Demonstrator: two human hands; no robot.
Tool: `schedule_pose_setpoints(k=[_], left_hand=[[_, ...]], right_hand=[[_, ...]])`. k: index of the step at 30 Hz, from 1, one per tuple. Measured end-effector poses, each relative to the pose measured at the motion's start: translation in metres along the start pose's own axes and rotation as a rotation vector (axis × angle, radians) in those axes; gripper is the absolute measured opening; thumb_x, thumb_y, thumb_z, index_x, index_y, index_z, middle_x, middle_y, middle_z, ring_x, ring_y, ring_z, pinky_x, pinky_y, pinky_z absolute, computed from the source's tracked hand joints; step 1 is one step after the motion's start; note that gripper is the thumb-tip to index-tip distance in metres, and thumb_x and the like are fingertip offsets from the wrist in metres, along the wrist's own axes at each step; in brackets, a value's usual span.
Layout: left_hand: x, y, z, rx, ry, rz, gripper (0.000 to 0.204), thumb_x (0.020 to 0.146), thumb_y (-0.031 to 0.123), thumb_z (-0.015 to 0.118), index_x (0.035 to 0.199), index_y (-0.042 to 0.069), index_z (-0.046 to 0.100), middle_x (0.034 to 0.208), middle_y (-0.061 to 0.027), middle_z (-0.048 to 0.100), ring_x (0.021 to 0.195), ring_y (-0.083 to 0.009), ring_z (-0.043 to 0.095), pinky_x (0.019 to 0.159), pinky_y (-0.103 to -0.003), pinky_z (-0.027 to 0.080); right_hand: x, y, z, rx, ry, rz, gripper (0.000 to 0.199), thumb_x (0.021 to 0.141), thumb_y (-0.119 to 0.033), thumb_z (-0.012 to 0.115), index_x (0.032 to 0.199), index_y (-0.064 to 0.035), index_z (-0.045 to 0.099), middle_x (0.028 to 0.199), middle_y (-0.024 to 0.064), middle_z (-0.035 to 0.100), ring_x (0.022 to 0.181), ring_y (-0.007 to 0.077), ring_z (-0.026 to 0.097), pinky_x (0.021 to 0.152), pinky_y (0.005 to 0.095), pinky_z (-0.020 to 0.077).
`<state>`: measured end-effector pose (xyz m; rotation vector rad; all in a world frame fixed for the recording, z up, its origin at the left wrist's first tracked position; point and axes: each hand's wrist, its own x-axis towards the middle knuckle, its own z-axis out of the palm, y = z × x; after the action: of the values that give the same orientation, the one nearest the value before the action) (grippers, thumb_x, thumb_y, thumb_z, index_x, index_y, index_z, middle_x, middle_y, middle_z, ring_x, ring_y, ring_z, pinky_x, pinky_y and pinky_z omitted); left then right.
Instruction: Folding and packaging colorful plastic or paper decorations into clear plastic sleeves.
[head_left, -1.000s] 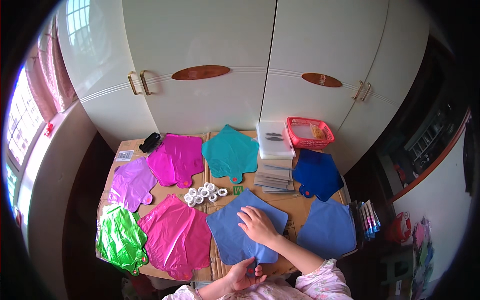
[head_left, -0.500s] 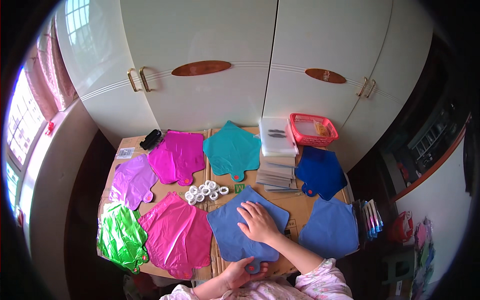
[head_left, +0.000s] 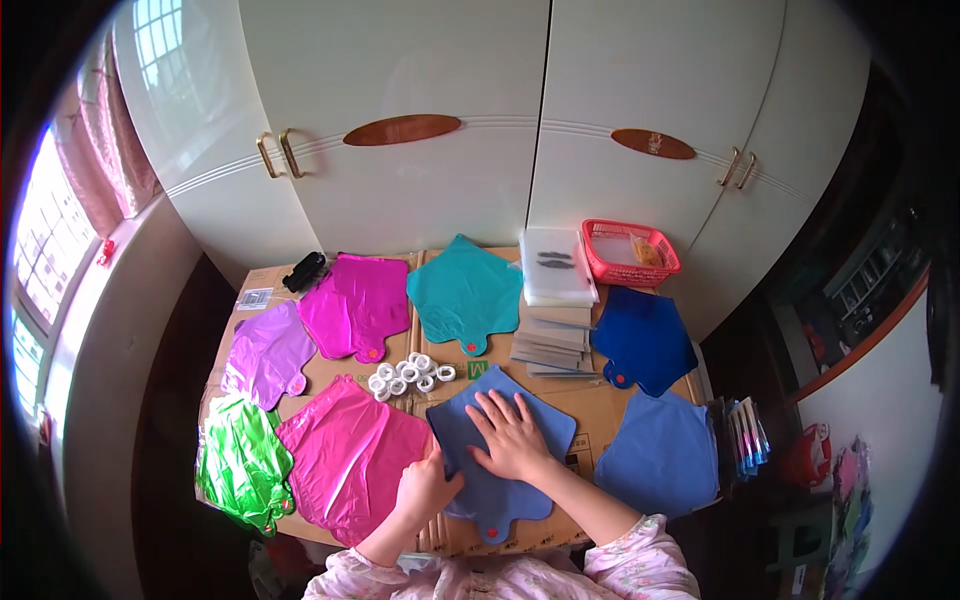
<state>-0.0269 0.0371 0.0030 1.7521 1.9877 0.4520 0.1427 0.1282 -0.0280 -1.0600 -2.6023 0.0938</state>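
Note:
A flat blue star-shaped foil balloon [head_left: 500, 508] lies on cardboard in front of me, its round tab with a red dot toward me. My right hand [head_left: 508, 436] rests on its upper middle, fingers spread and palm down. At the balloon's left edge, my left hand [head_left: 428, 485] is closed, gripping the rim, where a darker strip shows as if turned over; the fingertips are partly hidden. Left of that hand lies a pink foil balloon [head_left: 350, 450]. White tape rolls [head_left: 409, 374] sit in a cluster just beyond the two balloons.
More flat balloons lie around: green [head_left: 240, 462], lilac [head_left: 266, 352], magenta [head_left: 355, 305], teal [head_left: 464, 290], dark blue [head_left: 645, 340] and another blue [head_left: 658, 450]. Farther back are clear bags [head_left: 556, 285], grey packets [head_left: 550, 345], a red basket [head_left: 610, 272] and a black object [head_left: 304, 272].
My left hand has moved from the balloon's bottom tab up to its left edge, and that edge now looks turned in. My right hand stays on the balloon, its fingers spread wider.

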Motion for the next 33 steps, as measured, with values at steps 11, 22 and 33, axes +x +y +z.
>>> schedule_pose_setpoints(k=[11, 22, 33], left_hand=[[-0.005, -0.008, -0.016, 0.014, -0.105, -0.084, 0.037, 0.078, 0.037, 0.065, 0.083, 0.0, 0.062, 0.061, -0.0201, 0.062, 0.063, -0.0377, 0.064, 0.059, -0.046, 0.052], [0.014, -0.01, 0.01, 0.059, 0.172, -0.041, 0.028, 0.083, 0.028, 0.06, 0.081, 0.0, 0.055, 0.062, -0.0209, 0.061, 0.06, -0.0398, 0.063, 0.057, -0.048, 0.052], [0.01, -0.008, 0.013, 0.117, 0.16, -0.022, 0.027, 0.084, 0.028, 0.06, 0.087, 0.002, 0.055, 0.059, -0.0204, 0.06, 0.058, -0.039, 0.063, 0.053, -0.048, 0.052]], right_hand=[[-0.001, 0.0, 0.002, 0.0, 0.022, -0.002, 0.064, 0.085, -0.047, 0.054, 0.135, -0.0084, 0.043, 0.144, 0.0139, 0.036, 0.136, 0.0303, 0.03, 0.109, 0.0565, 0.0203], [0.0, -0.002, -0.001, -0.028, -0.004, -0.003, 0.066, 0.084, -0.047, 0.057, 0.135, -0.0092, 0.042, 0.145, 0.0127, 0.035, 0.136, 0.0301, 0.03, 0.109, 0.0556, 0.0206], [0.007, -0.005, -0.007, -0.027, -0.051, -0.033, 0.066, 0.082, -0.045, 0.061, 0.133, -0.0061, 0.045, 0.144, 0.0122, 0.034, 0.136, 0.0294, 0.027, 0.111, 0.0498, 0.0217]])
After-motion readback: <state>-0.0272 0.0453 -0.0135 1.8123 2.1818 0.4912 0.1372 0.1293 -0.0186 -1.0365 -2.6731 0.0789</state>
